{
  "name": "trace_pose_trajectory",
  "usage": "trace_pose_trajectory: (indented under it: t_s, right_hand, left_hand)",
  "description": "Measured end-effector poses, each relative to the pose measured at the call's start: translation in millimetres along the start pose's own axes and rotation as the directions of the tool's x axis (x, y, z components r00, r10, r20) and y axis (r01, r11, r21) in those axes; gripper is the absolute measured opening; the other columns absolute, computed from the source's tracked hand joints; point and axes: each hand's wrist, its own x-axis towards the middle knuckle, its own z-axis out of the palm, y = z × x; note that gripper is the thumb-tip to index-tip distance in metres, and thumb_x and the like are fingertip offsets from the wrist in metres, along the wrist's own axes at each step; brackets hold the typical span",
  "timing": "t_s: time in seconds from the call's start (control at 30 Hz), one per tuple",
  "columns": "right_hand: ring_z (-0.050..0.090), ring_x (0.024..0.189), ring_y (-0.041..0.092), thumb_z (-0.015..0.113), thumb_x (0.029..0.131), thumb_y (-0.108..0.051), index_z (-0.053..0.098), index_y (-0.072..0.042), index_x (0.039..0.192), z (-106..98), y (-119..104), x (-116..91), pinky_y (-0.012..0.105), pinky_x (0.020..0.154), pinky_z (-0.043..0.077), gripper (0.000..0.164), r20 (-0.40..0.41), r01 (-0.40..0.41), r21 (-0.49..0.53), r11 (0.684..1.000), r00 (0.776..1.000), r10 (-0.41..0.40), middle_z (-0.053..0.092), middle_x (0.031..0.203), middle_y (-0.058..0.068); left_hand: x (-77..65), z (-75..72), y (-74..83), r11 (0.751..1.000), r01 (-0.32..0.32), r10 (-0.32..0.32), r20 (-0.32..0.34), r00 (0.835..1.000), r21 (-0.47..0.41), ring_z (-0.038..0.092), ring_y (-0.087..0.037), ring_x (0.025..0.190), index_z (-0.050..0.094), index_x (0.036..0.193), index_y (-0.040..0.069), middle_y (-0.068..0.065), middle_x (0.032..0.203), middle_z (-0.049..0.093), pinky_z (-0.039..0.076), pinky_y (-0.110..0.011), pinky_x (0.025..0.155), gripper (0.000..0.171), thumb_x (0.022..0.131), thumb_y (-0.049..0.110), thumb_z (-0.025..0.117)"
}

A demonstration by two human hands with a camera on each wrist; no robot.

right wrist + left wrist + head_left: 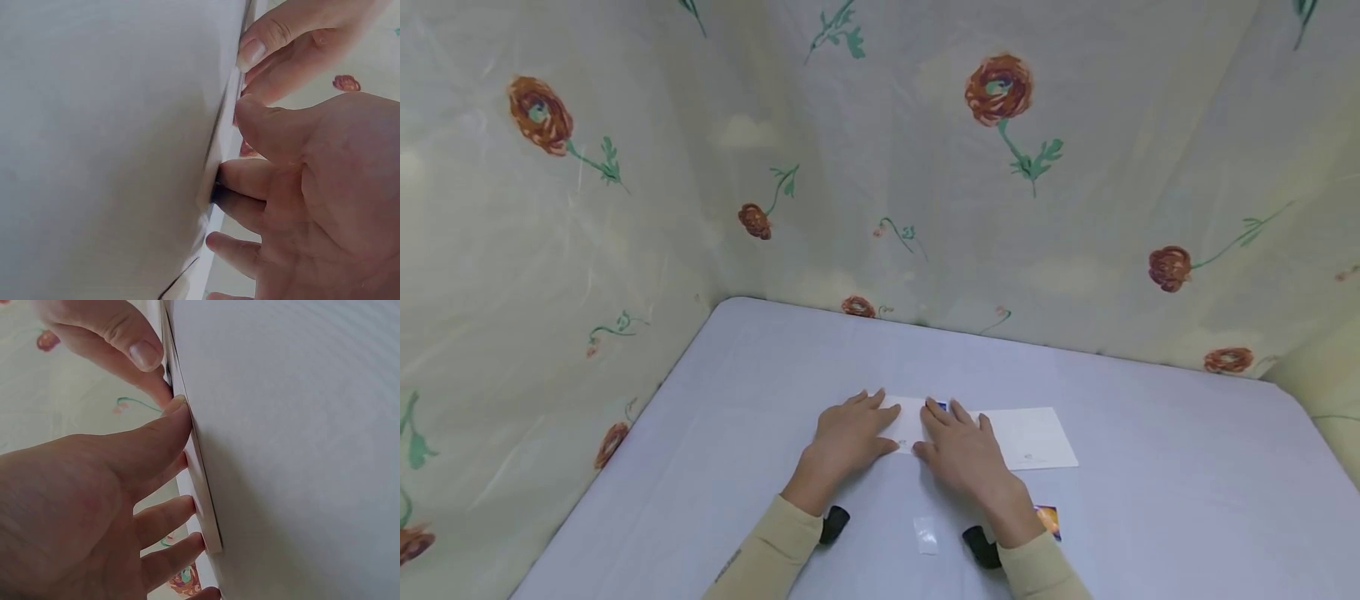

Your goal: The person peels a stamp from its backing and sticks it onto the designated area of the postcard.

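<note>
A small white card [907, 423] lies flat on the table between my two hands, with a tiny printed mark near its lower edge. My left hand [847, 432] rests over its left end, fingers spread and thumb stretched along the near edge. On the right end my right hand [962, 450] presses with fairly straight fingers. A dark blue printed piece [942, 406] peeks out beside the right fingertips, mostly covered. In the left wrist view the card's edge [209, 528] appears side-on beneath the fingertips. The right wrist view shows the right fingertips against the card too.
A second white card [1030, 439] lies just right of my right hand. Close to the right wrist sits a small orange and purple picture [1048, 520]. A clear plastic piece [926, 535] lies between the forearms. Flowered cloth [910, 167] hangs behind the white table [1150, 492].
</note>
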Motion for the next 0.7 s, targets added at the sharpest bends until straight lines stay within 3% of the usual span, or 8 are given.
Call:
trace_pose_trajectory:
  t_s: [0.3, 0.7]
  right_hand:
    - [0.027, 0.15, 0.042, 0.059, 0.097, -0.037, 0.047, -0.007, 0.147, -8.3, -0.3, -1.7, 0.071, 0.115, 0.02, 0.06, 0.087, -0.001, 0.02, 1.0, 0.996, -0.001, 0.041, 0.158, 0.009]
    - [0.028, 0.15, 0.041, 0.059, 0.097, -0.038, 0.044, -0.008, 0.149, -9.3, 0.7, -6.1, 0.071, 0.114, 0.021, 0.062, 0.094, 0.001, 0.01, 1.0, 0.996, -0.002, 0.038, 0.16, 0.007]
  left_hand:
    - [1.2, 4.2, -1.8, 1.0, 0.012, -0.012, 0.019, 1.0, -0.014, 0.038, -0.023, 0.148, 0.048, 0.147, 0.031, 0.001, 0.159, 0.039, 0.046, -0.048, 0.108, 0.059, 0.093, 0.049, 0.063]
    - [1.9, 5.8, -2.3, 1.0, -0.002, 0.002, 0.007, 1.0, -0.006, 0.038, -0.024, 0.148, 0.048, 0.148, 0.031, 0.0, 0.159, 0.039, 0.045, -0.047, 0.11, 0.059, 0.094, 0.049, 0.062]
